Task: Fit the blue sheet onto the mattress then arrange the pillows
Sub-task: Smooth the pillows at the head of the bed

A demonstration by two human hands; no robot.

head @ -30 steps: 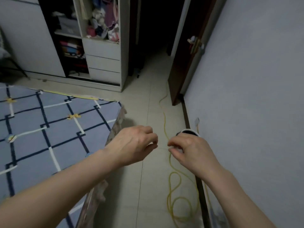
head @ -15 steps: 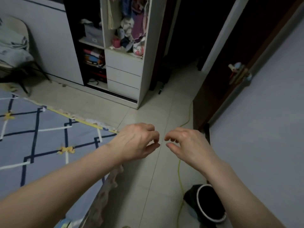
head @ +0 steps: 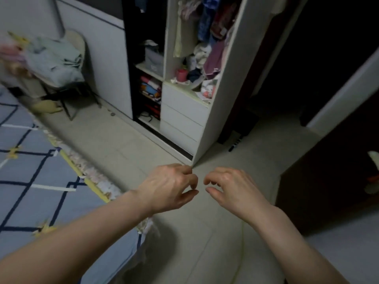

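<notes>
View has swung left since a second ago: the yellow cord and black bin are gone from frame, the open white wardrobe (head: 205,111) now sits ahead of the hands. Left hand (head: 170,187) and right hand (head: 229,189) stay raised, nearly touching, fingers loosely curled, holding nothing. Blue grid-patterned sheet on the mattress (head: 37,181) lies left of the left hand. Probably turning toward the bedding heaped on the chair (head: 53,62) far left; pillows not identifiable.

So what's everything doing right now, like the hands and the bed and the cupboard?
Left hand: fingers loosely curled, holding nothing.
Right hand: fingers loosely curled, holding nothing.
Sheet: lying flat on the bed.
Wardrobe: open, clothes and things showing.
Drawers: closed.
Chair: piled with bedding.
Door: open.
</notes>
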